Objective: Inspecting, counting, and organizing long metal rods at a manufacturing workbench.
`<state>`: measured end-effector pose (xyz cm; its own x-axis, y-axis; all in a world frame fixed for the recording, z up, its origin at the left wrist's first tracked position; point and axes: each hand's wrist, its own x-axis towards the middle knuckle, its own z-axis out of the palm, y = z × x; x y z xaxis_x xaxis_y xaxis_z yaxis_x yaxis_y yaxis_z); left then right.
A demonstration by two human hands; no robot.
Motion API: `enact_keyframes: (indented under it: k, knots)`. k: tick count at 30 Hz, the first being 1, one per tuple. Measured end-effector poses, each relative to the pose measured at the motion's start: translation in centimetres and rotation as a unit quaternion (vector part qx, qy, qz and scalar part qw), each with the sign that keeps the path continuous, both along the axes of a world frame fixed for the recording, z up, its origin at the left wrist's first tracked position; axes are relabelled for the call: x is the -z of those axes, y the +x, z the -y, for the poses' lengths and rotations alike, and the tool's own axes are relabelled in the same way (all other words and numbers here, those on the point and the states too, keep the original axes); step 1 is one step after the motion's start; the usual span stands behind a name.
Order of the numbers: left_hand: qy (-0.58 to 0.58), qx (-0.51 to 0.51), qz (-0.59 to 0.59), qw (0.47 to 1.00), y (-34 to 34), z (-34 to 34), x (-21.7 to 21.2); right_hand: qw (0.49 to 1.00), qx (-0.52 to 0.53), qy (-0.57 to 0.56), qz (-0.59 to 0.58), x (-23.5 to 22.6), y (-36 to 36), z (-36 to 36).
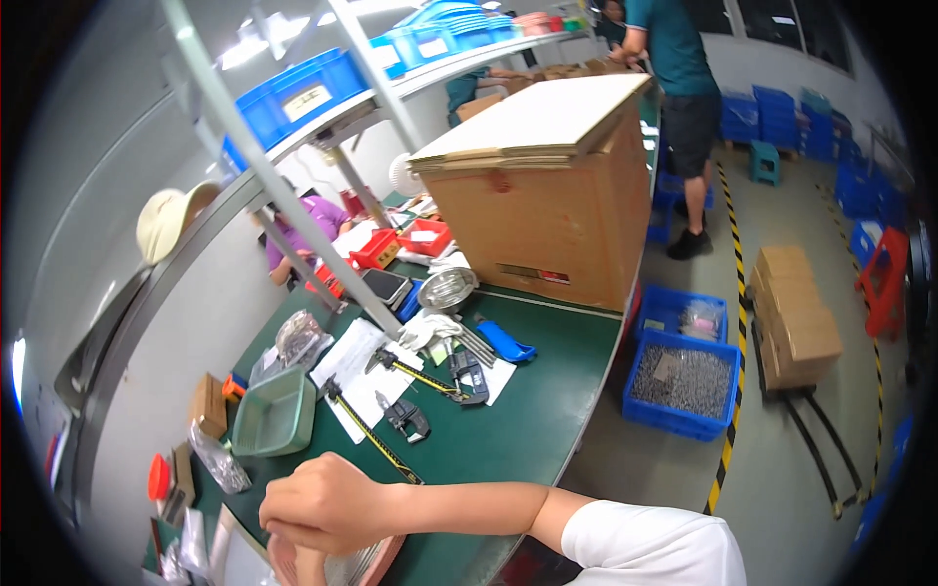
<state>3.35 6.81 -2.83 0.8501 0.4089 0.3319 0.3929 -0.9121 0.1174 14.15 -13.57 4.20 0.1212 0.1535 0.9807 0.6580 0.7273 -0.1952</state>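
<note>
My right hand [327, 500] is closed, its fingers curled down at the near edge of the green table. What it grips, if anything, is hidden beneath it. Part of my left hand [311, 566] shows just under the right one, and its fingers are out of sight. Both are close together over a pinkish tray [393, 549] with thin grey strips or rods in it. Beyond my right forearm lie a long black-and-yellow caliper [373, 435], a micrometer [404, 418] and a second caliper [422, 375], partly on white sheets [342, 376].
A pale green bin [276, 415] and bagged parts [220, 459] are to the left. A large cardboard box [542, 225] stands far on the table [518, 420], below a shelf of blue bins [303, 93]. Floor crates [679, 386] hold metal pieces; co-workers [679, 59] are farther back.
</note>
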Motion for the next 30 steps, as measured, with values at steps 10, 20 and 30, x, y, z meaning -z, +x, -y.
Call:
enact_keyframes:
  k: [10,20,30]
  knots:
    - [-0.015,-0.080,0.100,0.992,-5.0,-0.9,3.3,0.989,0.048,-0.118,0.071,0.6,-0.2,-3.9]
    - [-0.595,0.051,0.469,0.651,-5.4,8.9,-1.8,0.988,0.040,-0.146,0.033,2.5,-1.3,-4.5]
    - [-0.712,0.137,0.405,0.557,-5.7,10.0,-2.5,0.990,0.031,-0.140,0.010,3.2,-1.7,-5.0]
